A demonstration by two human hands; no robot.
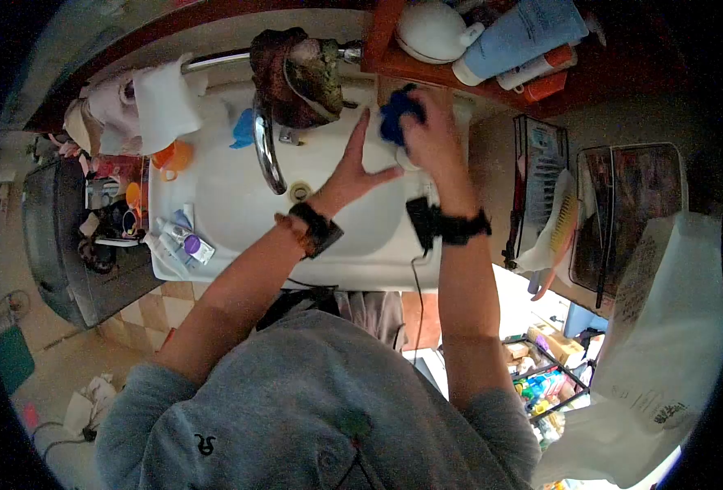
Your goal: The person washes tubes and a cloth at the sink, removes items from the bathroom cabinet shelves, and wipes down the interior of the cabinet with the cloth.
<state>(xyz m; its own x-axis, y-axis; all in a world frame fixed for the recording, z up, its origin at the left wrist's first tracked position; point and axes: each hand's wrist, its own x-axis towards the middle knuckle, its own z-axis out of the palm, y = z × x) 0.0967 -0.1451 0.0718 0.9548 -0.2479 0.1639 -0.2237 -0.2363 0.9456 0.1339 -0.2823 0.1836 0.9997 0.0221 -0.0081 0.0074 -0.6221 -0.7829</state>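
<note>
in the head view, the work centres on the white washbasin (239,192). the right hand (439,135) is closed around a dark blue cloth-like bundle (398,118) at the basin's back right corner; a pale thing beneath is too covered to name. the left hand (349,180) is over the basin, fingers and thumb spread wide, holding nothing visible. the step in hand seems to be handling the bundle, and its softness probably calls for a closed grip.

over the back of the basin are a curved chrome faucet (265,155) and a dark brown cloth (275,77). an orange cup (173,159) and several tubes (188,245) sit along the basin's left side, a bright blue scrap (244,131) near its back edge.

beyond the basin's back right corner, a wooden shelf (422,72) carries a light blue tube (520,41) and other toiletries. right of the basin are a yellow comb (563,220) and a large white plastic bag (663,318); left of it, a grey appliance (55,237).
</note>
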